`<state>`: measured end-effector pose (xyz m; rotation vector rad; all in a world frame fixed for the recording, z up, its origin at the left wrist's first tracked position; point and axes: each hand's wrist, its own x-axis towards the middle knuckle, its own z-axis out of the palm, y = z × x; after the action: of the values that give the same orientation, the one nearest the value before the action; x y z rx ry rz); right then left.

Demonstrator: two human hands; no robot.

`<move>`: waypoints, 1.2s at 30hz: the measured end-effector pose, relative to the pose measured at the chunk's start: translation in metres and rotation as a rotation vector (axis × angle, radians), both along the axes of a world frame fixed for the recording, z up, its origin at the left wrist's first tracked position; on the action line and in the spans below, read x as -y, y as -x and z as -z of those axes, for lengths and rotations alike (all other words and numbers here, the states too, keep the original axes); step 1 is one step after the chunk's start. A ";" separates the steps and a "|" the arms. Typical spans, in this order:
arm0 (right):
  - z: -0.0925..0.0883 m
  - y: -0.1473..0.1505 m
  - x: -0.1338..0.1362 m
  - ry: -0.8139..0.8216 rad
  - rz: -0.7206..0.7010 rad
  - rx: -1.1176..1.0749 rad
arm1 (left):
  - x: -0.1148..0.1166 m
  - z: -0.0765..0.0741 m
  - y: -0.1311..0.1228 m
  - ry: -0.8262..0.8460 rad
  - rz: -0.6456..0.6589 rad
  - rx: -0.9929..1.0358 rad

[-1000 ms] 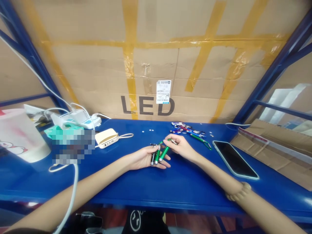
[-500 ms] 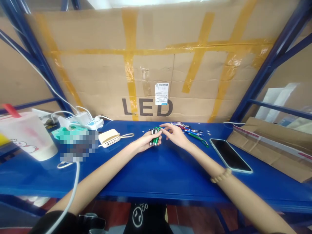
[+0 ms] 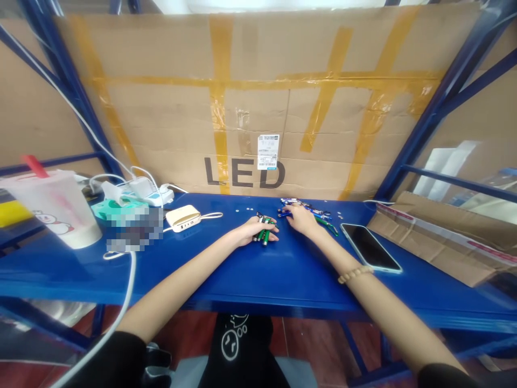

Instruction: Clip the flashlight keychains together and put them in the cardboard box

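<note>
Several slim green penlight-like cylinders (image 3: 264,235) with silver ends lie bunched in my left hand (image 3: 251,231), whose fingers wrap round them just above the blue tabletop. Dark and silver clip ends poke out at the top of the bunch. To the right, my right hand (image 3: 302,219) reaches over a loose pile of similar cylinders, its fingers stretched out and touching blue ones (image 3: 284,213) at the near left of the pile. Its fingertips are partly hidden among them. A green cylinder (image 3: 326,226) with a clip lies just right of that hand.
A phone (image 3: 370,247) and an opened cardboard box (image 3: 432,242) lie to the right. On the left stand a cream power bank (image 3: 183,218) with a strap, a power strip (image 3: 159,196), cables and a drink cup (image 3: 60,210). A big carton (image 3: 181,118) backs the blue table (image 3: 258,280).
My right hand has moved away from the bunch in my left hand, right onto the pile. The left hand keeps the green cylinders, now slightly fanned. The camera view has shifted a little.
</note>
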<state>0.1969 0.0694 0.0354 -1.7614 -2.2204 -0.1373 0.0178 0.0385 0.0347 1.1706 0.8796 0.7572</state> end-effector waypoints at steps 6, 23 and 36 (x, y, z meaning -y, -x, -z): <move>0.008 0.003 0.011 -0.060 0.073 0.114 | -0.007 0.010 0.008 0.048 0.030 0.177; 0.007 0.036 0.028 -0.176 -0.046 -0.507 | -0.002 0.017 0.021 -0.087 -0.213 0.215; 0.005 0.049 0.010 -0.110 -0.141 -1.172 | -0.009 0.017 0.033 -0.017 -0.228 0.307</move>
<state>0.1483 0.0592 0.0303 -1.1094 -1.3891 0.6270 -0.0154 0.0474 0.0173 0.9446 0.7560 1.1001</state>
